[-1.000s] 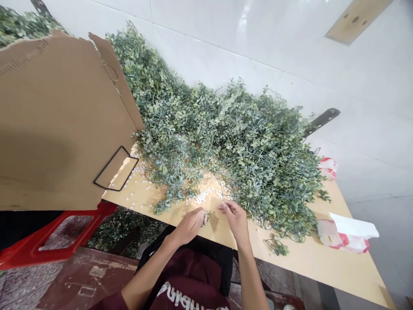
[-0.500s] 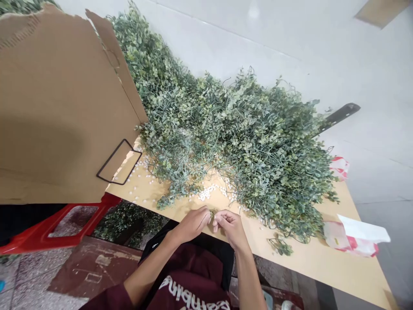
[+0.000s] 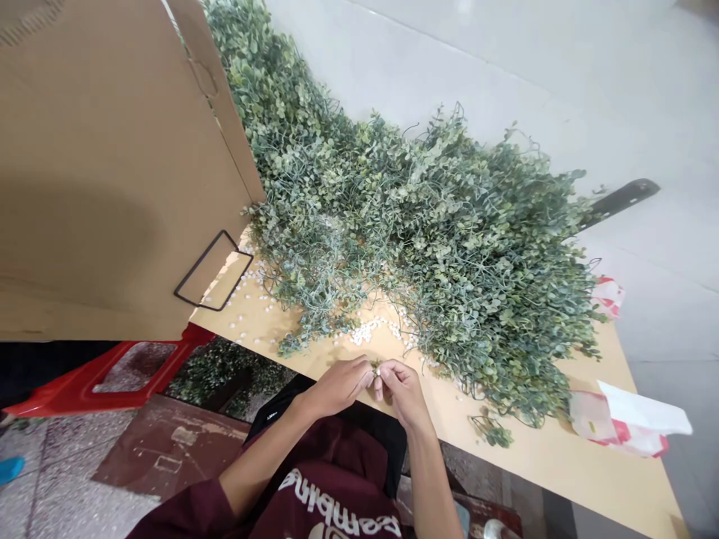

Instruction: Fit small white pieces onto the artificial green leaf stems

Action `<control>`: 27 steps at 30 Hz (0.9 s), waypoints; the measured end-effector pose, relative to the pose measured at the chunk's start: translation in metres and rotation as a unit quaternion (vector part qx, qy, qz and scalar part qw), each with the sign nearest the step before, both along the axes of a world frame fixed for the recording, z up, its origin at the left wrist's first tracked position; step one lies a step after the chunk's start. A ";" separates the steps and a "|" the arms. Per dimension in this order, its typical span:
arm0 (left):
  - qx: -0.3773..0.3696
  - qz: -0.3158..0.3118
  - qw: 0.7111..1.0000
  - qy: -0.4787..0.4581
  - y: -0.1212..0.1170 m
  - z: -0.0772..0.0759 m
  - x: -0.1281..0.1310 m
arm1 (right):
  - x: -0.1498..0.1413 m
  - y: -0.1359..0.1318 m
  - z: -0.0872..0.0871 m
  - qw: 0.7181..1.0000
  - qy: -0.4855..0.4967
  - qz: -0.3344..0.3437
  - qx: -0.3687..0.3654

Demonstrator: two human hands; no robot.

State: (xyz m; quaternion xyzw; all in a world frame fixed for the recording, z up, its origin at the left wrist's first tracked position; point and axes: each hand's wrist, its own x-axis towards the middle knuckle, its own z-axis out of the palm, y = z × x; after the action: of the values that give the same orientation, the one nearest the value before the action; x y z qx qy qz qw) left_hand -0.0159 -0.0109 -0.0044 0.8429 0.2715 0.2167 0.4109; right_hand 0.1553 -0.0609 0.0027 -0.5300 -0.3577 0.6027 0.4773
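Observation:
My left hand (image 3: 342, 385) is closed in a pinch on a small green sprig (image 3: 375, 364), of which only a few leaves show between the fingers. Right beside it, my right hand (image 3: 400, 385) pinches a tiny white piece (image 3: 378, 371) against the sprig; the fingers partly cover it. Both hands are at the table's near edge. Just beyond them lie many loose white pieces (image 3: 368, 331). A large heap of artificial leafy stems (image 3: 483, 254) spreads behind and to the right. One loose sprig (image 3: 492, 431) rests to the right of my right hand.
A large cardboard box (image 3: 101, 172) stands at the left, with a black wire frame (image 3: 205, 305) by its corner. A dark knife-like handle (image 3: 623, 201) sticks out behind the heap. Red-and-white plastic bags (image 3: 634, 419) lie on the right. Below is a red stool (image 3: 101, 374).
My right hand has closed in to the left hand, and a white piece now shows at its fingertips. The view has shifted slightly.

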 end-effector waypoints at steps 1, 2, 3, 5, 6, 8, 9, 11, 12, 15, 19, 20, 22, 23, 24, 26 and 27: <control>0.002 -0.001 1.000 0.002 0.000 0.000 0.000 | 0.000 0.000 -0.001 1.000 0.001 -0.003 0.000; 0.003 -0.002 1.000 0.005 0.000 -0.001 0.000 | 0.001 0.000 -0.002 1.000 0.004 -0.006 0.000; 0.003 -0.003 1.000 0.008 0.000 -0.001 0.000 | 0.001 0.000 -0.002 1.000 0.006 -0.006 0.000; 0.002 -0.003 1.000 0.013 0.000 -0.001 -0.001 | 0.001 0.000 -0.003 1.000 0.013 -0.005 0.000; 0.001 -0.003 1.000 0.014 0.000 0.000 -0.001 | 0.001 0.000 -0.003 1.000 0.016 -0.004 0.001; -0.002 -0.005 1.000 0.013 0.000 0.000 -0.001 | 0.001 0.001 -0.002 1.000 0.020 0.003 0.000; -0.004 -0.007 1.000 0.013 0.000 0.000 -0.001 | 0.002 0.001 -0.001 1.000 0.020 0.008 -0.002; -0.007 -0.011 1.000 0.011 0.000 0.000 -0.001 | 0.002 0.002 0.001 1.000 0.018 0.019 -0.010; -0.008 -0.012 1.000 0.010 0.000 0.000 -0.001 | 0.002 0.003 0.002 1.000 0.015 0.024 -0.013; -0.013 -0.015 1.000 0.008 0.001 0.001 -0.002 | 0.001 0.004 0.004 0.999 0.010 0.030 -0.015; -0.019 -0.015 1.000 0.013 0.002 0.004 -0.002 | 0.001 0.004 0.004 0.999 0.015 0.041 -0.002; -0.020 -0.015 1.000 0.012 0.002 0.004 -0.002 | 0.002 0.004 0.004 0.999 0.015 0.045 0.000; -0.019 -0.018 1.000 0.011 0.002 0.005 -0.002 | 0.002 0.005 0.003 0.998 0.015 0.054 0.002; -0.017 -0.019 1.000 0.012 0.002 0.005 -0.002 | 0.003 0.005 0.003 0.998 0.014 0.058 0.002; -0.015 -0.020 1.000 0.014 0.002 0.005 -0.002 | 0.003 0.006 0.003 0.998 0.014 0.062 0.001; -0.011 -0.022 1.000 0.018 0.003 0.005 -0.002 | 0.003 0.006 0.004 0.998 0.015 0.069 -0.005; -0.010 -0.023 0.999 0.019 0.002 0.005 -0.002 | 0.003 0.007 0.004 0.997 0.017 0.069 -0.008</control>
State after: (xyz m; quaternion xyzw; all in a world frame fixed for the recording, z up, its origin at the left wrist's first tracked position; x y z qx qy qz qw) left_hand -0.0179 -0.0084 0.0003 0.8486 0.2622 0.1880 0.4192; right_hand 0.1586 -0.0544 0.0067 -0.4980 -0.3804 0.6460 0.4359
